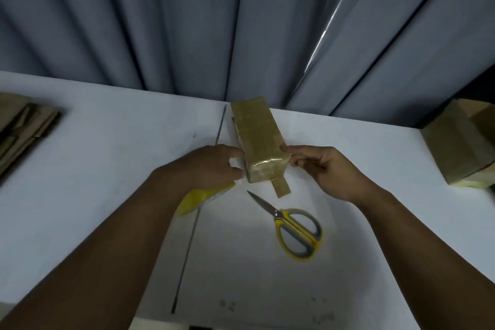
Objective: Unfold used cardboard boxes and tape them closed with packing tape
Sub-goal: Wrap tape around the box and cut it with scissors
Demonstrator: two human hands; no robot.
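**At table centre: taped box pinched between both hands, loose tape tail at the near end**

On the white table (107,169), the box (258,136) lies long-side away from the person, far end near the curtain (187,21), wrapped in glossy tape. The left hand (211,166) meets its near-left edge, forefinger on the top edge and thumb lower on the side, pinching that edge. The right hand (321,169) pinches the near-right corner with thumb and forefinger, other fingers loosely curled and off the box. So the box sits between the two hands, its near end level with the fingertips.

Risks, as judged:
- The tape tail (281,189) hangs off the near end onto the table, not pressed down. It could stick to the tabletop or fold onto itself when the box is lifted or turned.
- Both grips are light and only at the near end. The far end is unsupported, so the box could pivot or slip if it is lifted quickly.
- The tape roll (198,199) sits just under the left wrist. Cannot tell if it is joined to the box; if it is, a pull would drag it.
- The scissors (292,225) lie near the tail, blades pointing towards the box. A careless reach could catch the tip.

Flattened boxes (24,126) are at far left and finished boxes (460,147) at far right, both well apart from the hands.
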